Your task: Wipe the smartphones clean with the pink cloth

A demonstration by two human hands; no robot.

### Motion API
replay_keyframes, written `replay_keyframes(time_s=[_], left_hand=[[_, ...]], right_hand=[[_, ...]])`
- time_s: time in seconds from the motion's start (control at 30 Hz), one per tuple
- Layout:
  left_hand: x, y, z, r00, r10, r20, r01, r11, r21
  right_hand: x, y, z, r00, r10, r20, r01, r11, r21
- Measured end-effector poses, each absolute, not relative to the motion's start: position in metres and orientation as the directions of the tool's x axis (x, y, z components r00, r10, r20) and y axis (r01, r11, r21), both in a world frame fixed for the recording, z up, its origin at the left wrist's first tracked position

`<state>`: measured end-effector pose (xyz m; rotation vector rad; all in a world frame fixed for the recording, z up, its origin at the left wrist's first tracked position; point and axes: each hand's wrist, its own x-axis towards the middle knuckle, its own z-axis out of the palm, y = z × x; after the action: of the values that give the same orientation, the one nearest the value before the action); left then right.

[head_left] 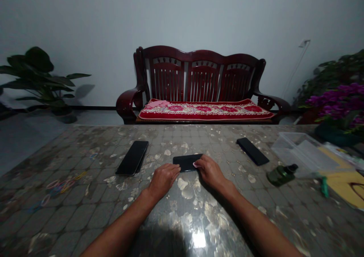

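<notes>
Phone (184, 162), dark and glossy, lies flat on the patterned table (213, 140), short of the far edge, well apart from the left phone (132, 158) and right phone (252, 151). Left hand (164, 178) touches its end, finger grip unclear; right hand's (211, 170) fingers pinch a pinkish scrap (195, 165).

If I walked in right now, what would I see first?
Probably the dark red bench by the wall, with its red flowered cover. Then the bright purple flowers at the right edge. In the middle of the table, the left grip touches a black phone, and the right grip pinches a small pale thing over it.
</notes>
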<state>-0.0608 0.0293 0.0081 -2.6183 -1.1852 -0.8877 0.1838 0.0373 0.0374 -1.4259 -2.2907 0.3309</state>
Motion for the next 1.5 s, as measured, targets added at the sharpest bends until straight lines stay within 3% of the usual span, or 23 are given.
replay_keyframes(time_s=[0.2, 0.43, 0.63, 0.8, 1.07, 1.5], left_hand=[[-0.061, 0.029, 0.009, 0.518, 0.633, 0.575, 0.719, -0.687, 0.109], [-0.060, 0.029, 0.010, 0.518, 0.634, 0.574, 0.718, -0.687, 0.111], [-0.060, 0.029, 0.010, 0.512, 0.651, 0.561, 0.723, -0.679, 0.128], [-0.060, 0.030, 0.008, 0.513, 0.645, 0.566, 0.721, -0.682, 0.123], [-0.061, 0.031, 0.007, 0.518, 0.635, 0.573, 0.718, -0.687, 0.112], [-0.060, 0.030, 0.007, 0.520, 0.647, 0.557, 0.727, -0.678, 0.108]], right_hand=[[0.180, 0.030, 0.041, -0.512, 0.828, 0.228, 0.752, 0.560, -0.346], [0.207, 0.034, 0.054, -0.448, 0.883, 0.142, 0.823, 0.469, -0.320], [0.178, 0.030, 0.050, -0.528, 0.832, 0.169, 0.779, 0.554, -0.295], [0.182, 0.033, 0.047, -0.518, 0.837, 0.175, 0.776, 0.546, -0.316], [0.206, 0.079, 0.044, -0.316, 0.938, 0.142, 0.882, 0.346, -0.321], [0.214, 0.048, 0.044, -0.385, 0.912, 0.143, 0.802, 0.407, -0.438]])
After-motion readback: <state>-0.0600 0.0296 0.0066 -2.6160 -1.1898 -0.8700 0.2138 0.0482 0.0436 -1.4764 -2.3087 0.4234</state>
